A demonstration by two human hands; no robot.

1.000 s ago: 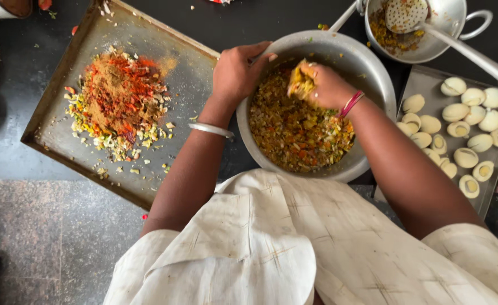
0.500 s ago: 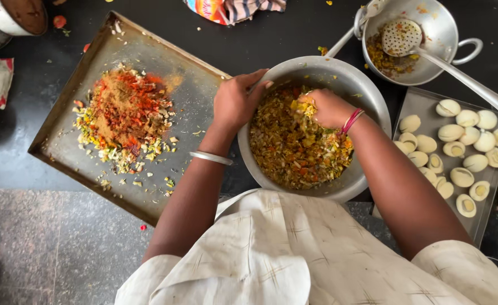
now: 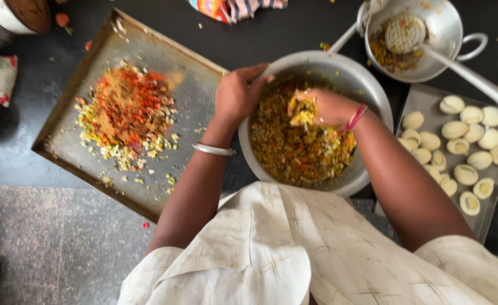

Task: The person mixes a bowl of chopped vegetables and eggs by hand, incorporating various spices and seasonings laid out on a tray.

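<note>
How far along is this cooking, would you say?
Done, it seems: halved boiled eggs lie on a tray, and vegetables are chopped. In hand: the right hand is in the bowl with a clump of yellow mix, while the left hand grips the rim. Probably left: the spiced heap on the big tray isn't in the bowl yet.

Yellow-orange mixture [image 3: 299, 152], grey metal bowl [image 3: 367, 90]
</note>
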